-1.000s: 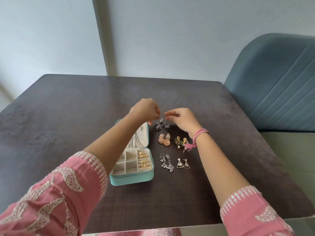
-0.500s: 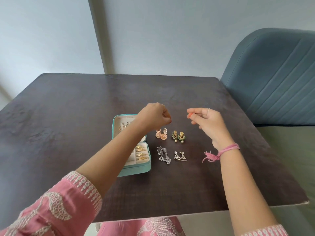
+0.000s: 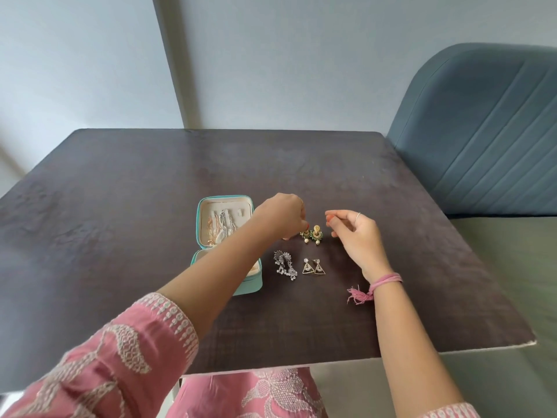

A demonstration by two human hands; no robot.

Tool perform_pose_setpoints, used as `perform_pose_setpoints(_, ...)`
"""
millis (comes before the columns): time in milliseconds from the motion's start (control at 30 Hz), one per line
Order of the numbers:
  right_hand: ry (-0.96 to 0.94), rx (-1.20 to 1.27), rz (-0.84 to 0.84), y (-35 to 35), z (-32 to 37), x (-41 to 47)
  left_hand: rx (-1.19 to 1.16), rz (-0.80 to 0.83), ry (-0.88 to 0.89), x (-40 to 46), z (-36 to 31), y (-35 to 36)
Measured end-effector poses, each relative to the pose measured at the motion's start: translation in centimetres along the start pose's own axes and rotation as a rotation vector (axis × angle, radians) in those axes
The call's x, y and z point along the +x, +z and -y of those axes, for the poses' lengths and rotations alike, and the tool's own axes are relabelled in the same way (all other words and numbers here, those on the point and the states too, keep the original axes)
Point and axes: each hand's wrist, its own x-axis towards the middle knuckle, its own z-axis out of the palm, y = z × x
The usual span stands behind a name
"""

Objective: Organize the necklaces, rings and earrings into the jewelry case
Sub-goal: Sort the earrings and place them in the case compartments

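The curled fingers of the left hand (image 3: 281, 215) are lowered onto the dark wooden table (image 3: 126, 182) just right of the open teal jewelry case (image 3: 201, 236). They seem to be closing on a small earring hidden beneath them, though I cannot tell whether anything is pinched yet. The right hand (image 3: 354, 233) hovers further right of the case, thumb and forefinger tips together; whether they grip something is too small to tell. Between the hands lie the green-and-gold pearl-drop earrings (image 3: 312, 234). Nearer the person, right of the case, lie the silver jhumka earrings (image 3: 284, 264) and gold triangular earrings (image 3: 313, 267). Silver and rose-gold necklaces (image 3: 220, 226) already hang in the case lid. The earring step looks to be in hand; next comes a secure pinch and carrying it left into a case compartment.
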Motion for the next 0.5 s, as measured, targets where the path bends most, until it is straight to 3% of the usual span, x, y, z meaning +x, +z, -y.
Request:
perform_pose_setpoints(200,-0.110,-0.293,0.019,0.06,-0.40,-0.11,0.052,0.008,-0.010,0.68,-0.21,0.30)
perform_pose_setpoints(500,-0.139,-0.447,0.113,0.21,-0.33,0.06,0.063,0.027,-0.007,0.53,-0.79,0.15)
